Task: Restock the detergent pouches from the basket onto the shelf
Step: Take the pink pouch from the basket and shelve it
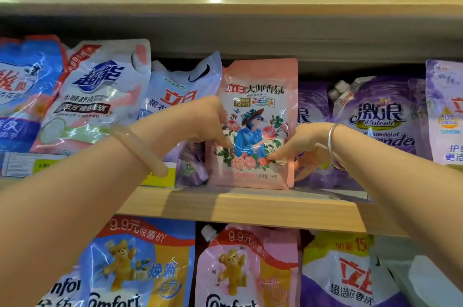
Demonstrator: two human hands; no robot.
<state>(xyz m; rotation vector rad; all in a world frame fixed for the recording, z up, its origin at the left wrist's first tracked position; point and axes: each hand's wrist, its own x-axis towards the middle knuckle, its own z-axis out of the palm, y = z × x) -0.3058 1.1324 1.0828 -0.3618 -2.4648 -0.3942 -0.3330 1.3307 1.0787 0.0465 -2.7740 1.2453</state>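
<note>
Nearest the camera, two bare forearms reach up and in toward the middle shelf [250,209]. The left hand [198,121] wears a pale bangle [135,146] at the wrist, the right hand [300,146] a thin silver one [334,146].

Both hands are on the pink pouch [255,126], which stands upright at the front edge of the shelf, about midway along the visible length. The left grip is clamped on its left edge at mid height, fingers bent over the front. The right grip pinches the lower right corner, thumb across the front and the other fingers curling behind. So the pouch sits between the two grips, held by its side seams, its base touching the shelf board.

It looks like a soft film pouch full of liquid: likely fairly heavy for its size, floppy, and glossy enough to slip. The side seams and the flat top seal are probably the firmest places to take hold; squeezing the belly would only make it bulge and sag.

Just beside it, to the left, a pale blue pouch [175,101] leans, and purple pouches [375,118] crowd the right, touching or nearly so. Behind, the row is hidden. The basket is out of view.
</note>
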